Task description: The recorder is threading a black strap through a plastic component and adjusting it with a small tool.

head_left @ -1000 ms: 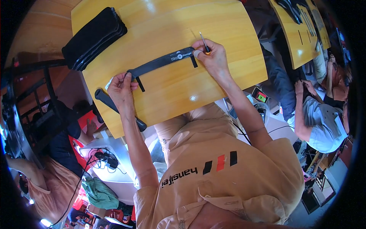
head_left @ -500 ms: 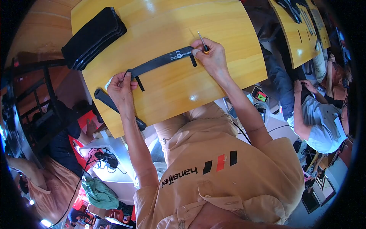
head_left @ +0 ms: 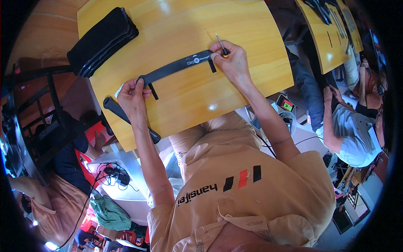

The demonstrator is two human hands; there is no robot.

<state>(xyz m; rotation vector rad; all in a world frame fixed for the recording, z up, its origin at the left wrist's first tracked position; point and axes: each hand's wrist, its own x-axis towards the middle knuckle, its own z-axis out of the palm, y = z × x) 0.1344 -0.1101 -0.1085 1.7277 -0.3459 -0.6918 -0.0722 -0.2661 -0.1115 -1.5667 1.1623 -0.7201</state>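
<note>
black strap (head_left: 174, 69) in grip of left hand (head_left: 133, 100) and right hand (head_left: 232, 60), 1 screwdriver (head_left: 225, 52) also in the right

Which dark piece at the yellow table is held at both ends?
The flat strap with pale printing, its ends in the left hand and right hand; neither grips the long dark piece under the left forearm or the black stack.

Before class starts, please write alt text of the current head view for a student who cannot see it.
A person's left hand and right hand hold a dark strap near its two ends over a yellow wooden table. The right hand also holds a thin pointed tool; a stack of black pieces lies at the far left.
</note>
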